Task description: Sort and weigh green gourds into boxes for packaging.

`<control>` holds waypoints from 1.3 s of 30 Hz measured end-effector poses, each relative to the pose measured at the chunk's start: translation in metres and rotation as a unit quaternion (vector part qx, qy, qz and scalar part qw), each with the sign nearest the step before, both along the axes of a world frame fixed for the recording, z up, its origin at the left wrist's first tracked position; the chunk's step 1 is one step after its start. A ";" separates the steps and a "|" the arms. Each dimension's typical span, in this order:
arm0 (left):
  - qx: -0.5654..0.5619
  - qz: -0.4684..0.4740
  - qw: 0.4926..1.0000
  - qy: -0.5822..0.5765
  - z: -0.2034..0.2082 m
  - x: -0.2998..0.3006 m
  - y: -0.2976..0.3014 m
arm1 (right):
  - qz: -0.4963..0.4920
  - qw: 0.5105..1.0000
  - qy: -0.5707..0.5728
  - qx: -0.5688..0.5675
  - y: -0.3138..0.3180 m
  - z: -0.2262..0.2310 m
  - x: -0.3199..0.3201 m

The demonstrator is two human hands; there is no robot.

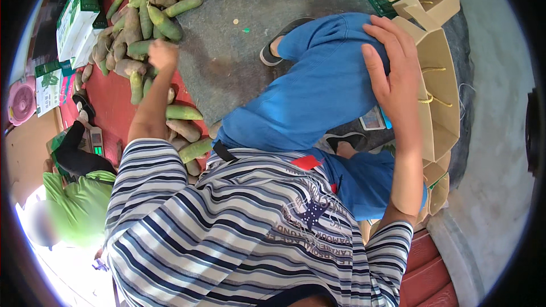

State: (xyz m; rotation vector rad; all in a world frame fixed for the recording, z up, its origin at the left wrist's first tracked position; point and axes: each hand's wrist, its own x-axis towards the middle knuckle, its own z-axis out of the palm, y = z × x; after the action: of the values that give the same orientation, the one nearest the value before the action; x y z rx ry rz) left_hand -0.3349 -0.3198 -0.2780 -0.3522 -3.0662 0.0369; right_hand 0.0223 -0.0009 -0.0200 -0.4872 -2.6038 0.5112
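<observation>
At the upper left, my left hand (163, 55) is closed, its fingers curled at the near end of a green radish (139, 48). Beneath and around it lies a heap of long radishes, some clean green, others coated in brown soil, like the soil-covered radish (132, 25). A fat green radish (165, 24) lies just beyond the hand. My right hand (395, 65) rests open on my raised knee in blue trousers, thumb apart from the fingers, holding nothing.
Open cardboard boxes (441, 88) with yellow rope handles line the right side. White and green cartons (77, 23) stand at the far left by a pink fan (23, 102). A person in green (85, 193) sits at lower left beside a scale (96, 141). More radishes (185, 131) lie by my left forearm.
</observation>
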 end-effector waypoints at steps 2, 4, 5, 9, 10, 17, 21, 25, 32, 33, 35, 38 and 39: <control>-0.145 0.020 0.983 0.113 0.004 -0.027 -0.059 | 0.006 1.000 0.016 -0.001 0.000 -0.006 -0.009; -0.142 0.087 0.986 -0.025 0.032 -0.026 -0.076 | -0.013 0.999 0.012 0.029 -0.002 -0.010 -0.014; -0.133 0.125 0.981 -0.071 0.037 -0.026 -0.091 | -0.008 1.000 0.011 0.026 -0.003 -0.009 -0.019; -0.129 0.067 0.963 -0.227 0.020 -0.065 -0.143 | -0.001 0.999 0.028 0.030 -0.007 -0.006 -0.029; -0.130 0.067 0.962 -0.229 0.015 -0.063 -0.145 | -0.004 0.999 0.032 0.031 -0.006 -0.007 -0.030; -0.165 -0.188 0.955 -0.162 0.014 -0.015 -0.074 | -0.007 0.998 0.043 0.040 -0.005 -0.012 -0.031; -0.030 -0.277 0.943 -0.181 0.021 -0.002 -0.002 | -0.011 0.998 0.051 0.040 -0.006 -0.012 -0.031; 0.189 -0.289 0.897 -0.275 0.024 -0.008 0.065 | -0.013 0.998 0.057 0.040 -0.006 -0.013 -0.029; 0.417 -0.242 0.762 -0.432 0.038 0.009 0.120 | -0.019 0.997 0.057 0.041 -0.004 -0.018 -0.023; 0.459 -0.224 0.753 -0.415 0.036 0.008 0.113 | -0.018 0.998 0.059 0.035 -0.004 -0.017 -0.022; 0.446 -0.187 0.802 -0.350 0.016 -0.005 0.084 | -0.015 0.998 0.061 0.029 -0.003 -0.016 -0.021; 0.086 -0.198 0.950 -0.223 -0.030 -0.046 -0.027 | -0.013 0.998 0.061 0.024 -0.003 -0.017 -0.024; 0.005 -0.182 0.951 -0.250 -0.034 -0.057 -0.077 | -0.006 0.997 0.071 0.020 -0.003 -0.016 -0.026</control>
State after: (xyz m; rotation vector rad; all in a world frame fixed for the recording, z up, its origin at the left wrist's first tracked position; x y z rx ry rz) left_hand -0.3921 -0.3965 -0.3120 -1.0720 -3.4184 -0.0988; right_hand -0.0038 -0.0035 -0.0360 -0.4372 -2.4688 0.4705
